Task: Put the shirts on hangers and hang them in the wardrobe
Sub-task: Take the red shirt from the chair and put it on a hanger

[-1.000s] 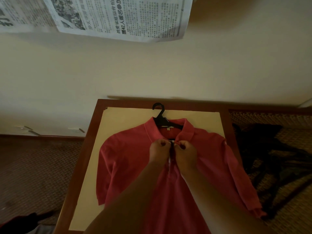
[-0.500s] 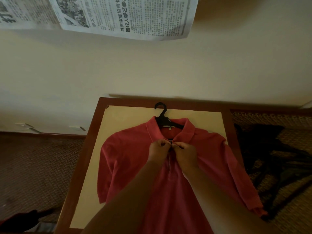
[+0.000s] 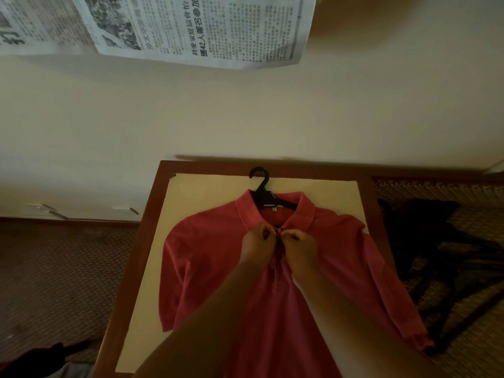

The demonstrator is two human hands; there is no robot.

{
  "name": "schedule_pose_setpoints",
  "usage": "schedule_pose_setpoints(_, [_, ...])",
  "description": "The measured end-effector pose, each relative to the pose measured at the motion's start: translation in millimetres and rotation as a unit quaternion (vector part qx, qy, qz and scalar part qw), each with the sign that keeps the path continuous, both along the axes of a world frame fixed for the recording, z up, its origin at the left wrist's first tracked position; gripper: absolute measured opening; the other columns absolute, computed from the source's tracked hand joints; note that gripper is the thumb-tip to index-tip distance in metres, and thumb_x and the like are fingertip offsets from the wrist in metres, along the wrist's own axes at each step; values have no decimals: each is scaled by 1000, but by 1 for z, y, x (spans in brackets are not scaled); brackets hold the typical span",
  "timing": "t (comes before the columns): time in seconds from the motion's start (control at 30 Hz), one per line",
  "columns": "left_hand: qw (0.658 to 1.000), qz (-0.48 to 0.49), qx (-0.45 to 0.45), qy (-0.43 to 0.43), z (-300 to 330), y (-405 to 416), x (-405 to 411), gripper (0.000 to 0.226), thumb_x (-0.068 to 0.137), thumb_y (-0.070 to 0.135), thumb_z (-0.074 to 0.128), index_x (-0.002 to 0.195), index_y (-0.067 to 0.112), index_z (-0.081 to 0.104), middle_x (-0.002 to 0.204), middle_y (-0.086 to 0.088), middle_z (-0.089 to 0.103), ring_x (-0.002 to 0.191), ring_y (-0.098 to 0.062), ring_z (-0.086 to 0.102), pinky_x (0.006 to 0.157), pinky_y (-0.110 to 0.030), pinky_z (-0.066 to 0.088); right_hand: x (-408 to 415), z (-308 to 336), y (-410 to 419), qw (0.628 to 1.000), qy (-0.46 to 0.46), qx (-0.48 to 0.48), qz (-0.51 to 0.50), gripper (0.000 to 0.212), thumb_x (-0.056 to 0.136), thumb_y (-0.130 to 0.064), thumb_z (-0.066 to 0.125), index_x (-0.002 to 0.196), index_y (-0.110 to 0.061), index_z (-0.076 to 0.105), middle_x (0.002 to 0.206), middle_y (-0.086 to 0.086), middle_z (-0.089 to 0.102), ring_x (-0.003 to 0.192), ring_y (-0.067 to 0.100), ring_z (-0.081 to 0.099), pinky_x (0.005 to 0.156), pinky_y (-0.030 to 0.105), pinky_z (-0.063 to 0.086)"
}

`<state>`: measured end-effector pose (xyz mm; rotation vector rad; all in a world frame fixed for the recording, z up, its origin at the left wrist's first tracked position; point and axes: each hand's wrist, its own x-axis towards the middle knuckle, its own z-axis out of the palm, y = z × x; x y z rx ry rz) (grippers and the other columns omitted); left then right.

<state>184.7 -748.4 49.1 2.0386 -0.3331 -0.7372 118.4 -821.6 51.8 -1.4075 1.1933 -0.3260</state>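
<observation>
A red polo shirt (image 3: 215, 257) lies face up and spread flat on a cream-topped table (image 3: 207, 192). A black hanger (image 3: 261, 186) sits inside its neck, with the hook sticking out past the collar toward the wall. My left hand (image 3: 257, 241) and my right hand (image 3: 300, 245) meet just below the collar. Each pinches one edge of the shirt's button placket at its top, fingers curled. The lower placket runs down between my forearms.
The table has a dark wooden rim (image 3: 141, 241) and stands against a pale wall (image 3: 245, 118). Dark clothes (image 3: 425, 241) lie on a woven surface to the right. A newspaper sheet (image 3: 196, 28) hangs at the top. Brown carpet (image 3: 54, 268) spreads on the left.
Both hands have crept slightly up the placket toward the collar, still pinching it. The shirt and hanger lie as before.
</observation>
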Motion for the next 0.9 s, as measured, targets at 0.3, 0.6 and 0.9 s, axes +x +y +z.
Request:
schedule_pose_setpoints(0.3, [980, -155, 56, -111, 4, 9, 0, 14, 88, 21, 54, 102, 23, 52, 90, 4, 59, 78, -16, 59, 68, -36, 49, 4, 9, -13, 988, -18, 151, -1, 13, 83, -1, 62, 77, -10, 70, 70, 9, 66, 60, 18, 59, 49, 24, 45])
schedule_pose_setpoints(0.6, [991, -76, -1, -109, 3, -1, -5, 14, 90, 6, 49, 95, 14, 60, 83, 0, 63, 71, -16, 59, 61, -27, 45, 4, 8, -20, 986, 6, 165, 35, 14, 87, -7, 60, 78, -9, 70, 68, 7, 62, 61, 17, 54, 54, 27, 41])
schedule_pose_setpoints(0.9, [996, -86, -7, -38, 0, -6, 8, 13, 95, 9, 51, 103, 8, 61, 89, 0, 62, 79, -11, 57, 58, -6, 39, -1, -1, -23, 988, -17, 144, 50, 16, 89, -9, 56, 82, -2, 68, 73, 13, 56, 64, 22, 49, 54, 30, 39])
